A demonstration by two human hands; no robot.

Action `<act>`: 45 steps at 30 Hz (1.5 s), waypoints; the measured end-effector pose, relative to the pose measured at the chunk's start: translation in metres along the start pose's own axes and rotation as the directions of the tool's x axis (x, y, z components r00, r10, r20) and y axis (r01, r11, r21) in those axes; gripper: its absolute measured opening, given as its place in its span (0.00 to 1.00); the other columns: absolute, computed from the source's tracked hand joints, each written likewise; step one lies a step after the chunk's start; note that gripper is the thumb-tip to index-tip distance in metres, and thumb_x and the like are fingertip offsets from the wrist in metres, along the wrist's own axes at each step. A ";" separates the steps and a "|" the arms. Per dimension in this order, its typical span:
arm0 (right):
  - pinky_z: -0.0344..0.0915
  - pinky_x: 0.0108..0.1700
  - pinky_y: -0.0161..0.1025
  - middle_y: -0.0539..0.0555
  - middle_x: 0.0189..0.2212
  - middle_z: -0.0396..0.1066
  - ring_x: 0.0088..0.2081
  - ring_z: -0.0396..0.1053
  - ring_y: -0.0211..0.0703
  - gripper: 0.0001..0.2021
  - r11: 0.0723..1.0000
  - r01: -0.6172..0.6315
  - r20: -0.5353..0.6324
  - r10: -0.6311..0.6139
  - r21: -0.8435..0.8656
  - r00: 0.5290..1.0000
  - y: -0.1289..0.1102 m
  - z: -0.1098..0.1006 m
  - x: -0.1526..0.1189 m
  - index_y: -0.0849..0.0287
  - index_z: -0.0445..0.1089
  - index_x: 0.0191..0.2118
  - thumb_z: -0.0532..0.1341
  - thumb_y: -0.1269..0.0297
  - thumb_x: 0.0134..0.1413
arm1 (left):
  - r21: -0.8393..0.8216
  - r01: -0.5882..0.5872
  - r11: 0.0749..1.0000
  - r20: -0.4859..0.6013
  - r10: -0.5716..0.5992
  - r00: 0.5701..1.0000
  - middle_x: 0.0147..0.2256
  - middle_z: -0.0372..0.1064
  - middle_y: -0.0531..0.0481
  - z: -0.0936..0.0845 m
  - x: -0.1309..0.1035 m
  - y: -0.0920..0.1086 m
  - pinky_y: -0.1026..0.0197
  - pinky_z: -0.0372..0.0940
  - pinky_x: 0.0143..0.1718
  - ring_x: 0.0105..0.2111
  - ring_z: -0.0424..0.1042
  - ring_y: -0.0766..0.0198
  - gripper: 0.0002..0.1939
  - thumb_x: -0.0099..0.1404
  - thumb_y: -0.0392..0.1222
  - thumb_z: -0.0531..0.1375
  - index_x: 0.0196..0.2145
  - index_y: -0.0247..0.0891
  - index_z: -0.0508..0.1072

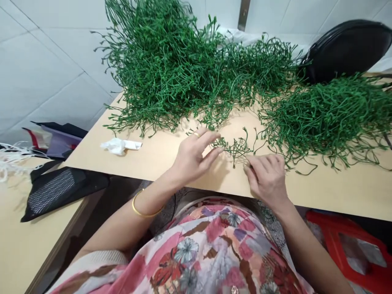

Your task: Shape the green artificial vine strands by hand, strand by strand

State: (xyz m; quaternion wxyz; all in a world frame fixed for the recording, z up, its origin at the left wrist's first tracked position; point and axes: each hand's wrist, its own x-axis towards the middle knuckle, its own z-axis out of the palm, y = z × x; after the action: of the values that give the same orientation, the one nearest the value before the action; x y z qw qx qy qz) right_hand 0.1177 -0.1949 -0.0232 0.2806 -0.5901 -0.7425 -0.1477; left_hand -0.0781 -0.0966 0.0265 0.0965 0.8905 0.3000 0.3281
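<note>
A small loose cluster of thin green artificial stems (pixel 235 148) with tiny budded tips lies on the table between my two hands. My left hand (pixel 196 154) is open, thumb and fingers apart, with its fingertips at the cluster's left side. My right hand (pixel 267 176) is closed at the cluster's right, thumb and forefinger pinching what looks like the thin end of a green stem. The fingertips partly hide that end. Behind my hands spreads a large heap of the same green stems (pixel 171 69), and another pile of stems (pixel 333 118) lies to the right.
A crumpled white tissue (pixel 114 145) sits on the wooden table (pixel 147 163) at left. A black bag (pixel 349 51) stands at the back right against tiled wall. Below left are a black mesh pouch (pixel 52 192) and white strings (pixel 18 157); a red plastic stool (pixel 346 241) is below right.
</note>
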 end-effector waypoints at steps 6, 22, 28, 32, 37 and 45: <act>0.59 0.47 0.48 0.60 0.44 0.66 0.45 0.62 0.50 0.20 0.971 -0.078 0.022 0.075 0.228 0.997 0.000 -0.019 -0.014 0.59 0.62 0.50 0.61 0.66 0.49 | -0.108 0.021 0.994 0.121 -0.007 0.993 0.29 0.69 0.47 0.026 -0.028 0.014 0.64 0.62 0.31 0.30 0.66 0.67 0.11 0.63 0.43 0.52 0.37 0.34 0.69; 0.59 0.45 0.45 0.57 0.40 0.69 0.43 0.64 0.47 0.13 0.964 -0.265 -0.093 0.267 0.037 0.959 0.026 -0.033 -0.038 0.57 0.67 0.44 0.55 0.71 0.52 | -0.332 0.261 0.906 0.206 -0.200 0.958 0.24 0.67 0.51 0.015 -0.014 0.022 0.66 0.58 0.28 0.25 0.64 0.70 0.11 0.62 0.44 0.53 0.30 0.34 0.71; 0.57 0.45 0.46 0.58 0.39 0.69 0.43 0.62 0.49 0.13 0.980 -0.197 -0.001 0.197 -0.007 0.980 0.020 -0.038 -0.029 0.60 0.67 0.44 0.58 0.65 0.52 | -0.632 0.631 0.450 0.564 -0.291 0.773 0.22 0.68 0.51 0.020 -0.014 0.051 0.69 0.58 0.24 0.22 0.64 0.72 0.11 0.59 0.45 0.57 0.29 0.33 0.71; 0.53 0.44 0.49 0.59 0.37 0.69 0.43 0.59 0.52 0.13 0.983 -0.154 0.084 0.163 -0.100 0.983 0.006 -0.019 -0.016 0.60 0.67 0.44 0.56 0.62 0.53 | -0.630 0.753 0.187 0.667 -0.366 0.649 0.26 0.70 0.50 0.029 -0.007 0.050 0.69 0.60 0.24 0.23 0.68 0.72 0.11 0.57 0.43 0.59 0.35 0.33 0.71; 0.51 0.40 0.46 0.56 0.29 0.68 0.37 0.58 0.48 0.10 0.984 -0.126 0.048 0.133 -0.128 0.990 -0.009 -0.002 -0.008 0.61 0.67 0.42 0.54 0.68 0.55 | -0.680 0.733 -0.034 0.673 -0.425 0.605 0.30 0.70 0.48 0.037 -0.005 0.045 0.69 0.61 0.20 0.22 0.70 0.71 0.09 0.55 0.39 0.60 0.34 0.31 0.70; 0.54 0.38 0.44 0.55 0.29 0.67 0.35 0.60 0.46 0.09 0.999 -0.039 0.038 0.040 -0.024 0.998 -0.028 -0.006 0.007 0.61 0.67 0.41 0.55 0.69 0.54 | -0.722 0.671 -0.169 0.647 -0.510 0.567 0.14 0.60 0.54 0.044 0.014 0.034 0.73 0.50 0.13 0.13 0.59 0.76 0.07 0.59 0.34 0.56 0.25 0.29 0.68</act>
State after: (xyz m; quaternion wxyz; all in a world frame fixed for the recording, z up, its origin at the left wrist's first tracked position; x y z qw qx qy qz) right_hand 0.0915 -0.2004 -0.0109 0.2622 -0.6106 -0.7342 -0.1394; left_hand -0.0255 -0.1143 0.0122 0.7764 0.3955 0.3957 0.2904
